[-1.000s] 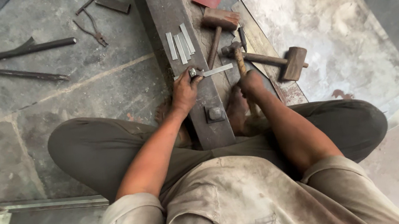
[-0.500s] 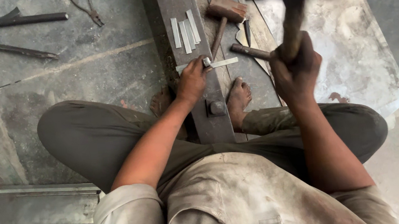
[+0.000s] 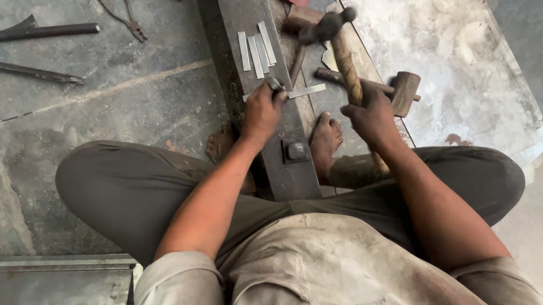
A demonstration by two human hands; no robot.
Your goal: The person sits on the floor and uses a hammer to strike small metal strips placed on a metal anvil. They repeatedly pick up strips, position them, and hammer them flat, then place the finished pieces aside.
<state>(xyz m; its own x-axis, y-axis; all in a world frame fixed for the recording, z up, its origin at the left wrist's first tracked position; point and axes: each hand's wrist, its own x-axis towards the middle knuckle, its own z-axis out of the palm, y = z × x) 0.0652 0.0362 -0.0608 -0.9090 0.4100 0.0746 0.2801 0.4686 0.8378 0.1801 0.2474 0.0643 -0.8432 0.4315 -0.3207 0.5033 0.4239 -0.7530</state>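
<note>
step: hammering a strip | left hand (image 3: 262,110) pins metal strip (image 3: 298,91) on steel beam (image 3: 256,49) | right hand (image 3: 370,115) clenches hammer (image 3: 340,45), frame centre | next: likely strike beside fingers

Soft, even daylight, moderately bright, with only faint shadows. The pale, scuffed metal sheet (image 3: 438,39) beyond the right hand (image 3: 370,117) shows dull glare. The wooden-handled dark-headed hammer (image 3: 340,45) in that hand is motion-blurred; the floor stays fairly sharp.
</note>
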